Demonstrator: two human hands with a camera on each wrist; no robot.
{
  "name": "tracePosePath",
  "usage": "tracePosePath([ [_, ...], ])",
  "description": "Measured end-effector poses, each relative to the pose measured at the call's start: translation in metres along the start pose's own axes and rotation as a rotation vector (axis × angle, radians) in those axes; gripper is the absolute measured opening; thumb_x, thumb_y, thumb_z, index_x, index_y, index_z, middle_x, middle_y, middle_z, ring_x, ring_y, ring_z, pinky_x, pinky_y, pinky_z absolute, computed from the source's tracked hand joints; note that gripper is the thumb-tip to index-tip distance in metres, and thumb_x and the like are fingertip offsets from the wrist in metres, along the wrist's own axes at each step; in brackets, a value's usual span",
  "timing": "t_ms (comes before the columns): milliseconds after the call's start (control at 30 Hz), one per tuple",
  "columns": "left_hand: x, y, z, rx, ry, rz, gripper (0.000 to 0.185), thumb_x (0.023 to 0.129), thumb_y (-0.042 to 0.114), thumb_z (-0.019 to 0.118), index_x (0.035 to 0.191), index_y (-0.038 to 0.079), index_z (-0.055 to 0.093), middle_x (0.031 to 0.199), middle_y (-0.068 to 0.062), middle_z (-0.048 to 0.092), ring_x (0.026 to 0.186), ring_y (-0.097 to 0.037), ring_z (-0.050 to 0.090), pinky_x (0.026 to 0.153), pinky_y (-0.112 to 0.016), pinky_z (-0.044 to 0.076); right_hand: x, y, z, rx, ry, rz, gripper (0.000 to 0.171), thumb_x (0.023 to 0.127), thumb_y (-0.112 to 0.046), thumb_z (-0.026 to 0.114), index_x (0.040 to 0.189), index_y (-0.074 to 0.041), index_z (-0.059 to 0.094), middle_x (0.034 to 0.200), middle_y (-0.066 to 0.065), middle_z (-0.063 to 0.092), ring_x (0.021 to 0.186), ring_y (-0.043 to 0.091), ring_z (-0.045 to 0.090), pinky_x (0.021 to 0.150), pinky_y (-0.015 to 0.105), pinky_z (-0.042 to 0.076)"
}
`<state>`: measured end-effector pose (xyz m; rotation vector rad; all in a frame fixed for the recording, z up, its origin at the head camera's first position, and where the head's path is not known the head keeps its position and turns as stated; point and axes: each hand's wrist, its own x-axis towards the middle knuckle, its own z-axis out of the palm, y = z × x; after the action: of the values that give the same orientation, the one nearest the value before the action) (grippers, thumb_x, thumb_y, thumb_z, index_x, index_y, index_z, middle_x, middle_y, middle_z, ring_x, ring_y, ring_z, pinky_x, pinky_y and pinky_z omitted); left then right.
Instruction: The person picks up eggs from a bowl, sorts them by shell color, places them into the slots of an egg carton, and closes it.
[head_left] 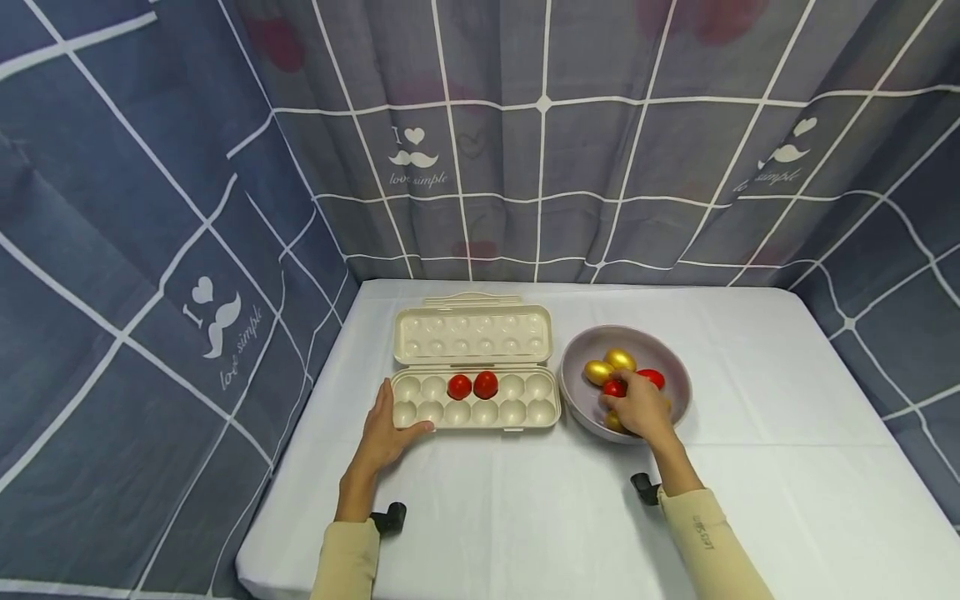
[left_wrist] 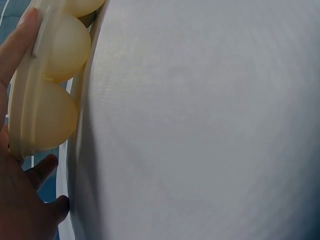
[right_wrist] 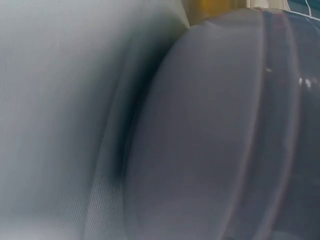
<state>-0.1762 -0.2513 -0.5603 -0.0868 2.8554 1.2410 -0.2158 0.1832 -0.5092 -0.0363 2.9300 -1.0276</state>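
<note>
An open cream egg carton (head_left: 474,408) lies mid-table with two red eggs (head_left: 472,386) side by side in its back row. My left hand (head_left: 396,421) rests on its front left corner, fingers straight up the left side and thumb along the front edge. The left wrist view shows the carton's cups (left_wrist: 45,100) against that hand (left_wrist: 20,200). To the right stands a grey bowl (head_left: 675,367) with gold eggs (head_left: 609,366) and red eggs. My right hand (head_left: 626,404) reaches into it, fingers curled on a red egg (head_left: 615,387). The right wrist view shows only the blurred bowl wall (right_wrist: 225,140).
A white cloth (head_left: 750,467) covers the table. Blue-grey checked curtains (head_left: 540,167) close in the back and both sides. The carton's lid (head_left: 472,335) lies flat behind the tray. The table's left edge runs near my left forearm.
</note>
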Motion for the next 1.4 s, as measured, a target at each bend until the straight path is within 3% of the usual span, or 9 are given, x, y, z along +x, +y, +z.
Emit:
tracePosePath([
  [300, -0.001, -0.001, 0.0, 0.002, -0.002, 0.007, 0.126, 0.077, 0.049, 0.082, 0.156, -0.003, -0.002, 0.163, -0.022, 0.001, 0.146, -0.045, 0.008, 0.117, -0.054, 0.012, 0.002, 0.001, 0.004, 0.01, -0.021, -0.025, 0.047, 0.084, -0.012, 0.076, 0.124, 0.007, 0.061, 0.113, 0.028, 0.064, 0.101, 0.043, 0.059, 0.088, 0.056, 0.046],
  [567, 0.006, 0.001, -0.003, -0.01, 0.04, 0.06, 0.125, 0.077, 0.047, 0.082, 0.155, -0.005, -0.001, 0.163, -0.022, 0.003, 0.146, -0.044, 0.009, 0.117, -0.052, 0.012, 0.007, -0.003, 0.001, 0.019, 0.044, -0.06, 0.043, 0.085, -0.015, 0.076, 0.121, 0.004, 0.063, 0.111, 0.026, 0.065, 0.1, 0.043, 0.059, 0.086, 0.057, 0.041],
  [900, 0.002, 0.0, -0.001, -0.013, 0.01, 0.02, 0.126, 0.078, 0.047, 0.082, 0.155, -0.004, -0.003, 0.163, -0.021, 0.001, 0.146, -0.044, 0.007, 0.117, -0.052, 0.011, 0.001, -0.001, 0.003, 0.03, 0.029, -0.033, 0.043, 0.087, -0.018, 0.075, 0.122, 0.002, 0.062, 0.112, 0.024, 0.064, 0.1, 0.043, 0.059, 0.085, 0.057, 0.04],
  [1267, 0.0, -0.011, -0.004, -0.026, 0.048, 0.077, 0.126, 0.075, 0.042, 0.086, 0.155, -0.007, 0.001, 0.161, -0.024, 0.008, 0.144, -0.048, 0.012, 0.115, -0.057, 0.014, 0.0, -0.008, 0.01, 0.056, 0.068, -0.058, 0.04, 0.085, -0.018, 0.077, 0.118, 0.001, 0.064, 0.108, 0.021, 0.067, 0.096, 0.039, 0.06, 0.084, 0.053, 0.044],
  [1400, 0.004, -0.01, 0.0, -0.035, 0.028, 0.103, 0.126, 0.075, 0.044, 0.085, 0.155, -0.007, 0.001, 0.161, -0.024, 0.008, 0.143, -0.05, 0.014, 0.114, -0.059, 0.014, -0.003, -0.005, 0.008, 0.044, 0.09, -0.027, 0.038, 0.085, -0.018, 0.078, 0.116, -0.001, 0.065, 0.107, 0.02, 0.067, 0.095, 0.038, 0.06, 0.084, 0.053, 0.043],
])
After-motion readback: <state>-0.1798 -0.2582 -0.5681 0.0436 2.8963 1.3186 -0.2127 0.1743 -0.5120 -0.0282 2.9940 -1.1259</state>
